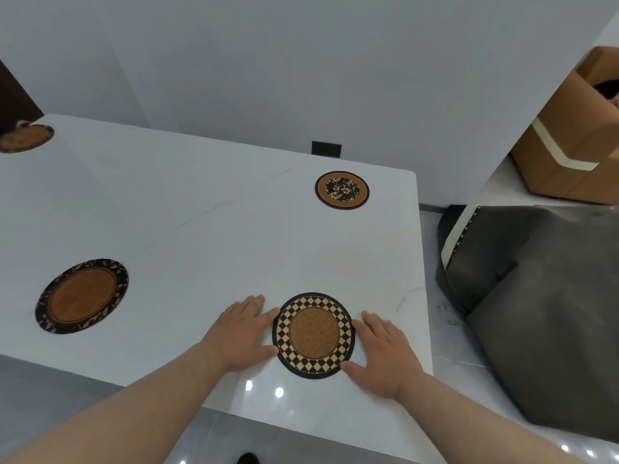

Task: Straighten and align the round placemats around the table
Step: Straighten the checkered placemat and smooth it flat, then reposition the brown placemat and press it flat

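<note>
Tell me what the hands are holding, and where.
Nothing is lifted: the left hand and right hand lie flat, touching opposite edges of the checkered placemat.

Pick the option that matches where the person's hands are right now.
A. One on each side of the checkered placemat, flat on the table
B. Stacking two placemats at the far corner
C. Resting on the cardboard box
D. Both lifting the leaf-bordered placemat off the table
A: the left hand and the right hand lie flat on the white table, flanking the checkered placemat and touching its edges.
</note>
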`<action>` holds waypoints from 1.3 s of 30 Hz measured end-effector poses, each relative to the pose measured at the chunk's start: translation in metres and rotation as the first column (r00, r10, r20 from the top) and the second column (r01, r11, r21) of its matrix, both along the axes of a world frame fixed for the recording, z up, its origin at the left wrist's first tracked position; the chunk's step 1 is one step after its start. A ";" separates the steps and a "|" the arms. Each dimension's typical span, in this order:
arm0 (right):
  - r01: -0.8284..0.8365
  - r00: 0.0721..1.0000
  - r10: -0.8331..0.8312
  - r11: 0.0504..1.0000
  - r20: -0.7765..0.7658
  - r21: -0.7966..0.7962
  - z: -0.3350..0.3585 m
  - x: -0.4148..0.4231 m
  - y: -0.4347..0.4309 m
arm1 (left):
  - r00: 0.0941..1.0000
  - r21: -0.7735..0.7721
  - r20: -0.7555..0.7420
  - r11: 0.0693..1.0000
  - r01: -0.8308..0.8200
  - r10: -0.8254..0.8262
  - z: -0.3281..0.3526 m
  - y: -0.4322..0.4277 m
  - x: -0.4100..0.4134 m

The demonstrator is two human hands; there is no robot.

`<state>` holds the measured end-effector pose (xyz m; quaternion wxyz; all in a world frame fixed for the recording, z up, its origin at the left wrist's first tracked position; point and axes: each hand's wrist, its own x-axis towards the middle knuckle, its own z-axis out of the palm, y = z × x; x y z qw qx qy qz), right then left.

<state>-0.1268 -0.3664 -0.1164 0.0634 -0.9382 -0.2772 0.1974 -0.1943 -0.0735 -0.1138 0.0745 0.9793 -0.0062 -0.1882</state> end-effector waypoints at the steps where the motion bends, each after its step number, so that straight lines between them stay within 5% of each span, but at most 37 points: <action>1: 0.002 1.000 -0.002 1.000 -0.025 -0.004 0.004 0.003 0.001 | 1.000 0.007 -0.004 1.000 -0.007 0.007 0.003 -0.001 -0.001; 6: 0.073 0.994 -0.075 0.997 -0.080 -0.029 0.015 -0.011 -0.007 | 0.988 -0.071 0.056 0.987 -0.141 0.145 0.006 0.000 -0.046; 15: 0.249 0.938 -0.249 0.968 -0.242 -0.033 0.052 -0.032 -0.005 | 0.903 -0.276 -0.175 0.860 -0.428 0.393 0.035 0.018 -0.099; 29: -0.033 0.956 0.056 0.996 -0.288 0.084 0.092 -0.067 0.125 | 0.801 -0.309 -0.233 0.739 -0.598 0.551 0.056 0.106 -0.173; 39: 0.043 0.950 -0.006 0.993 -0.313 0.110 0.107 -0.102 0.240 | 0.775 -0.326 -0.221 0.704 -0.630 0.592 0.083 0.212 -0.222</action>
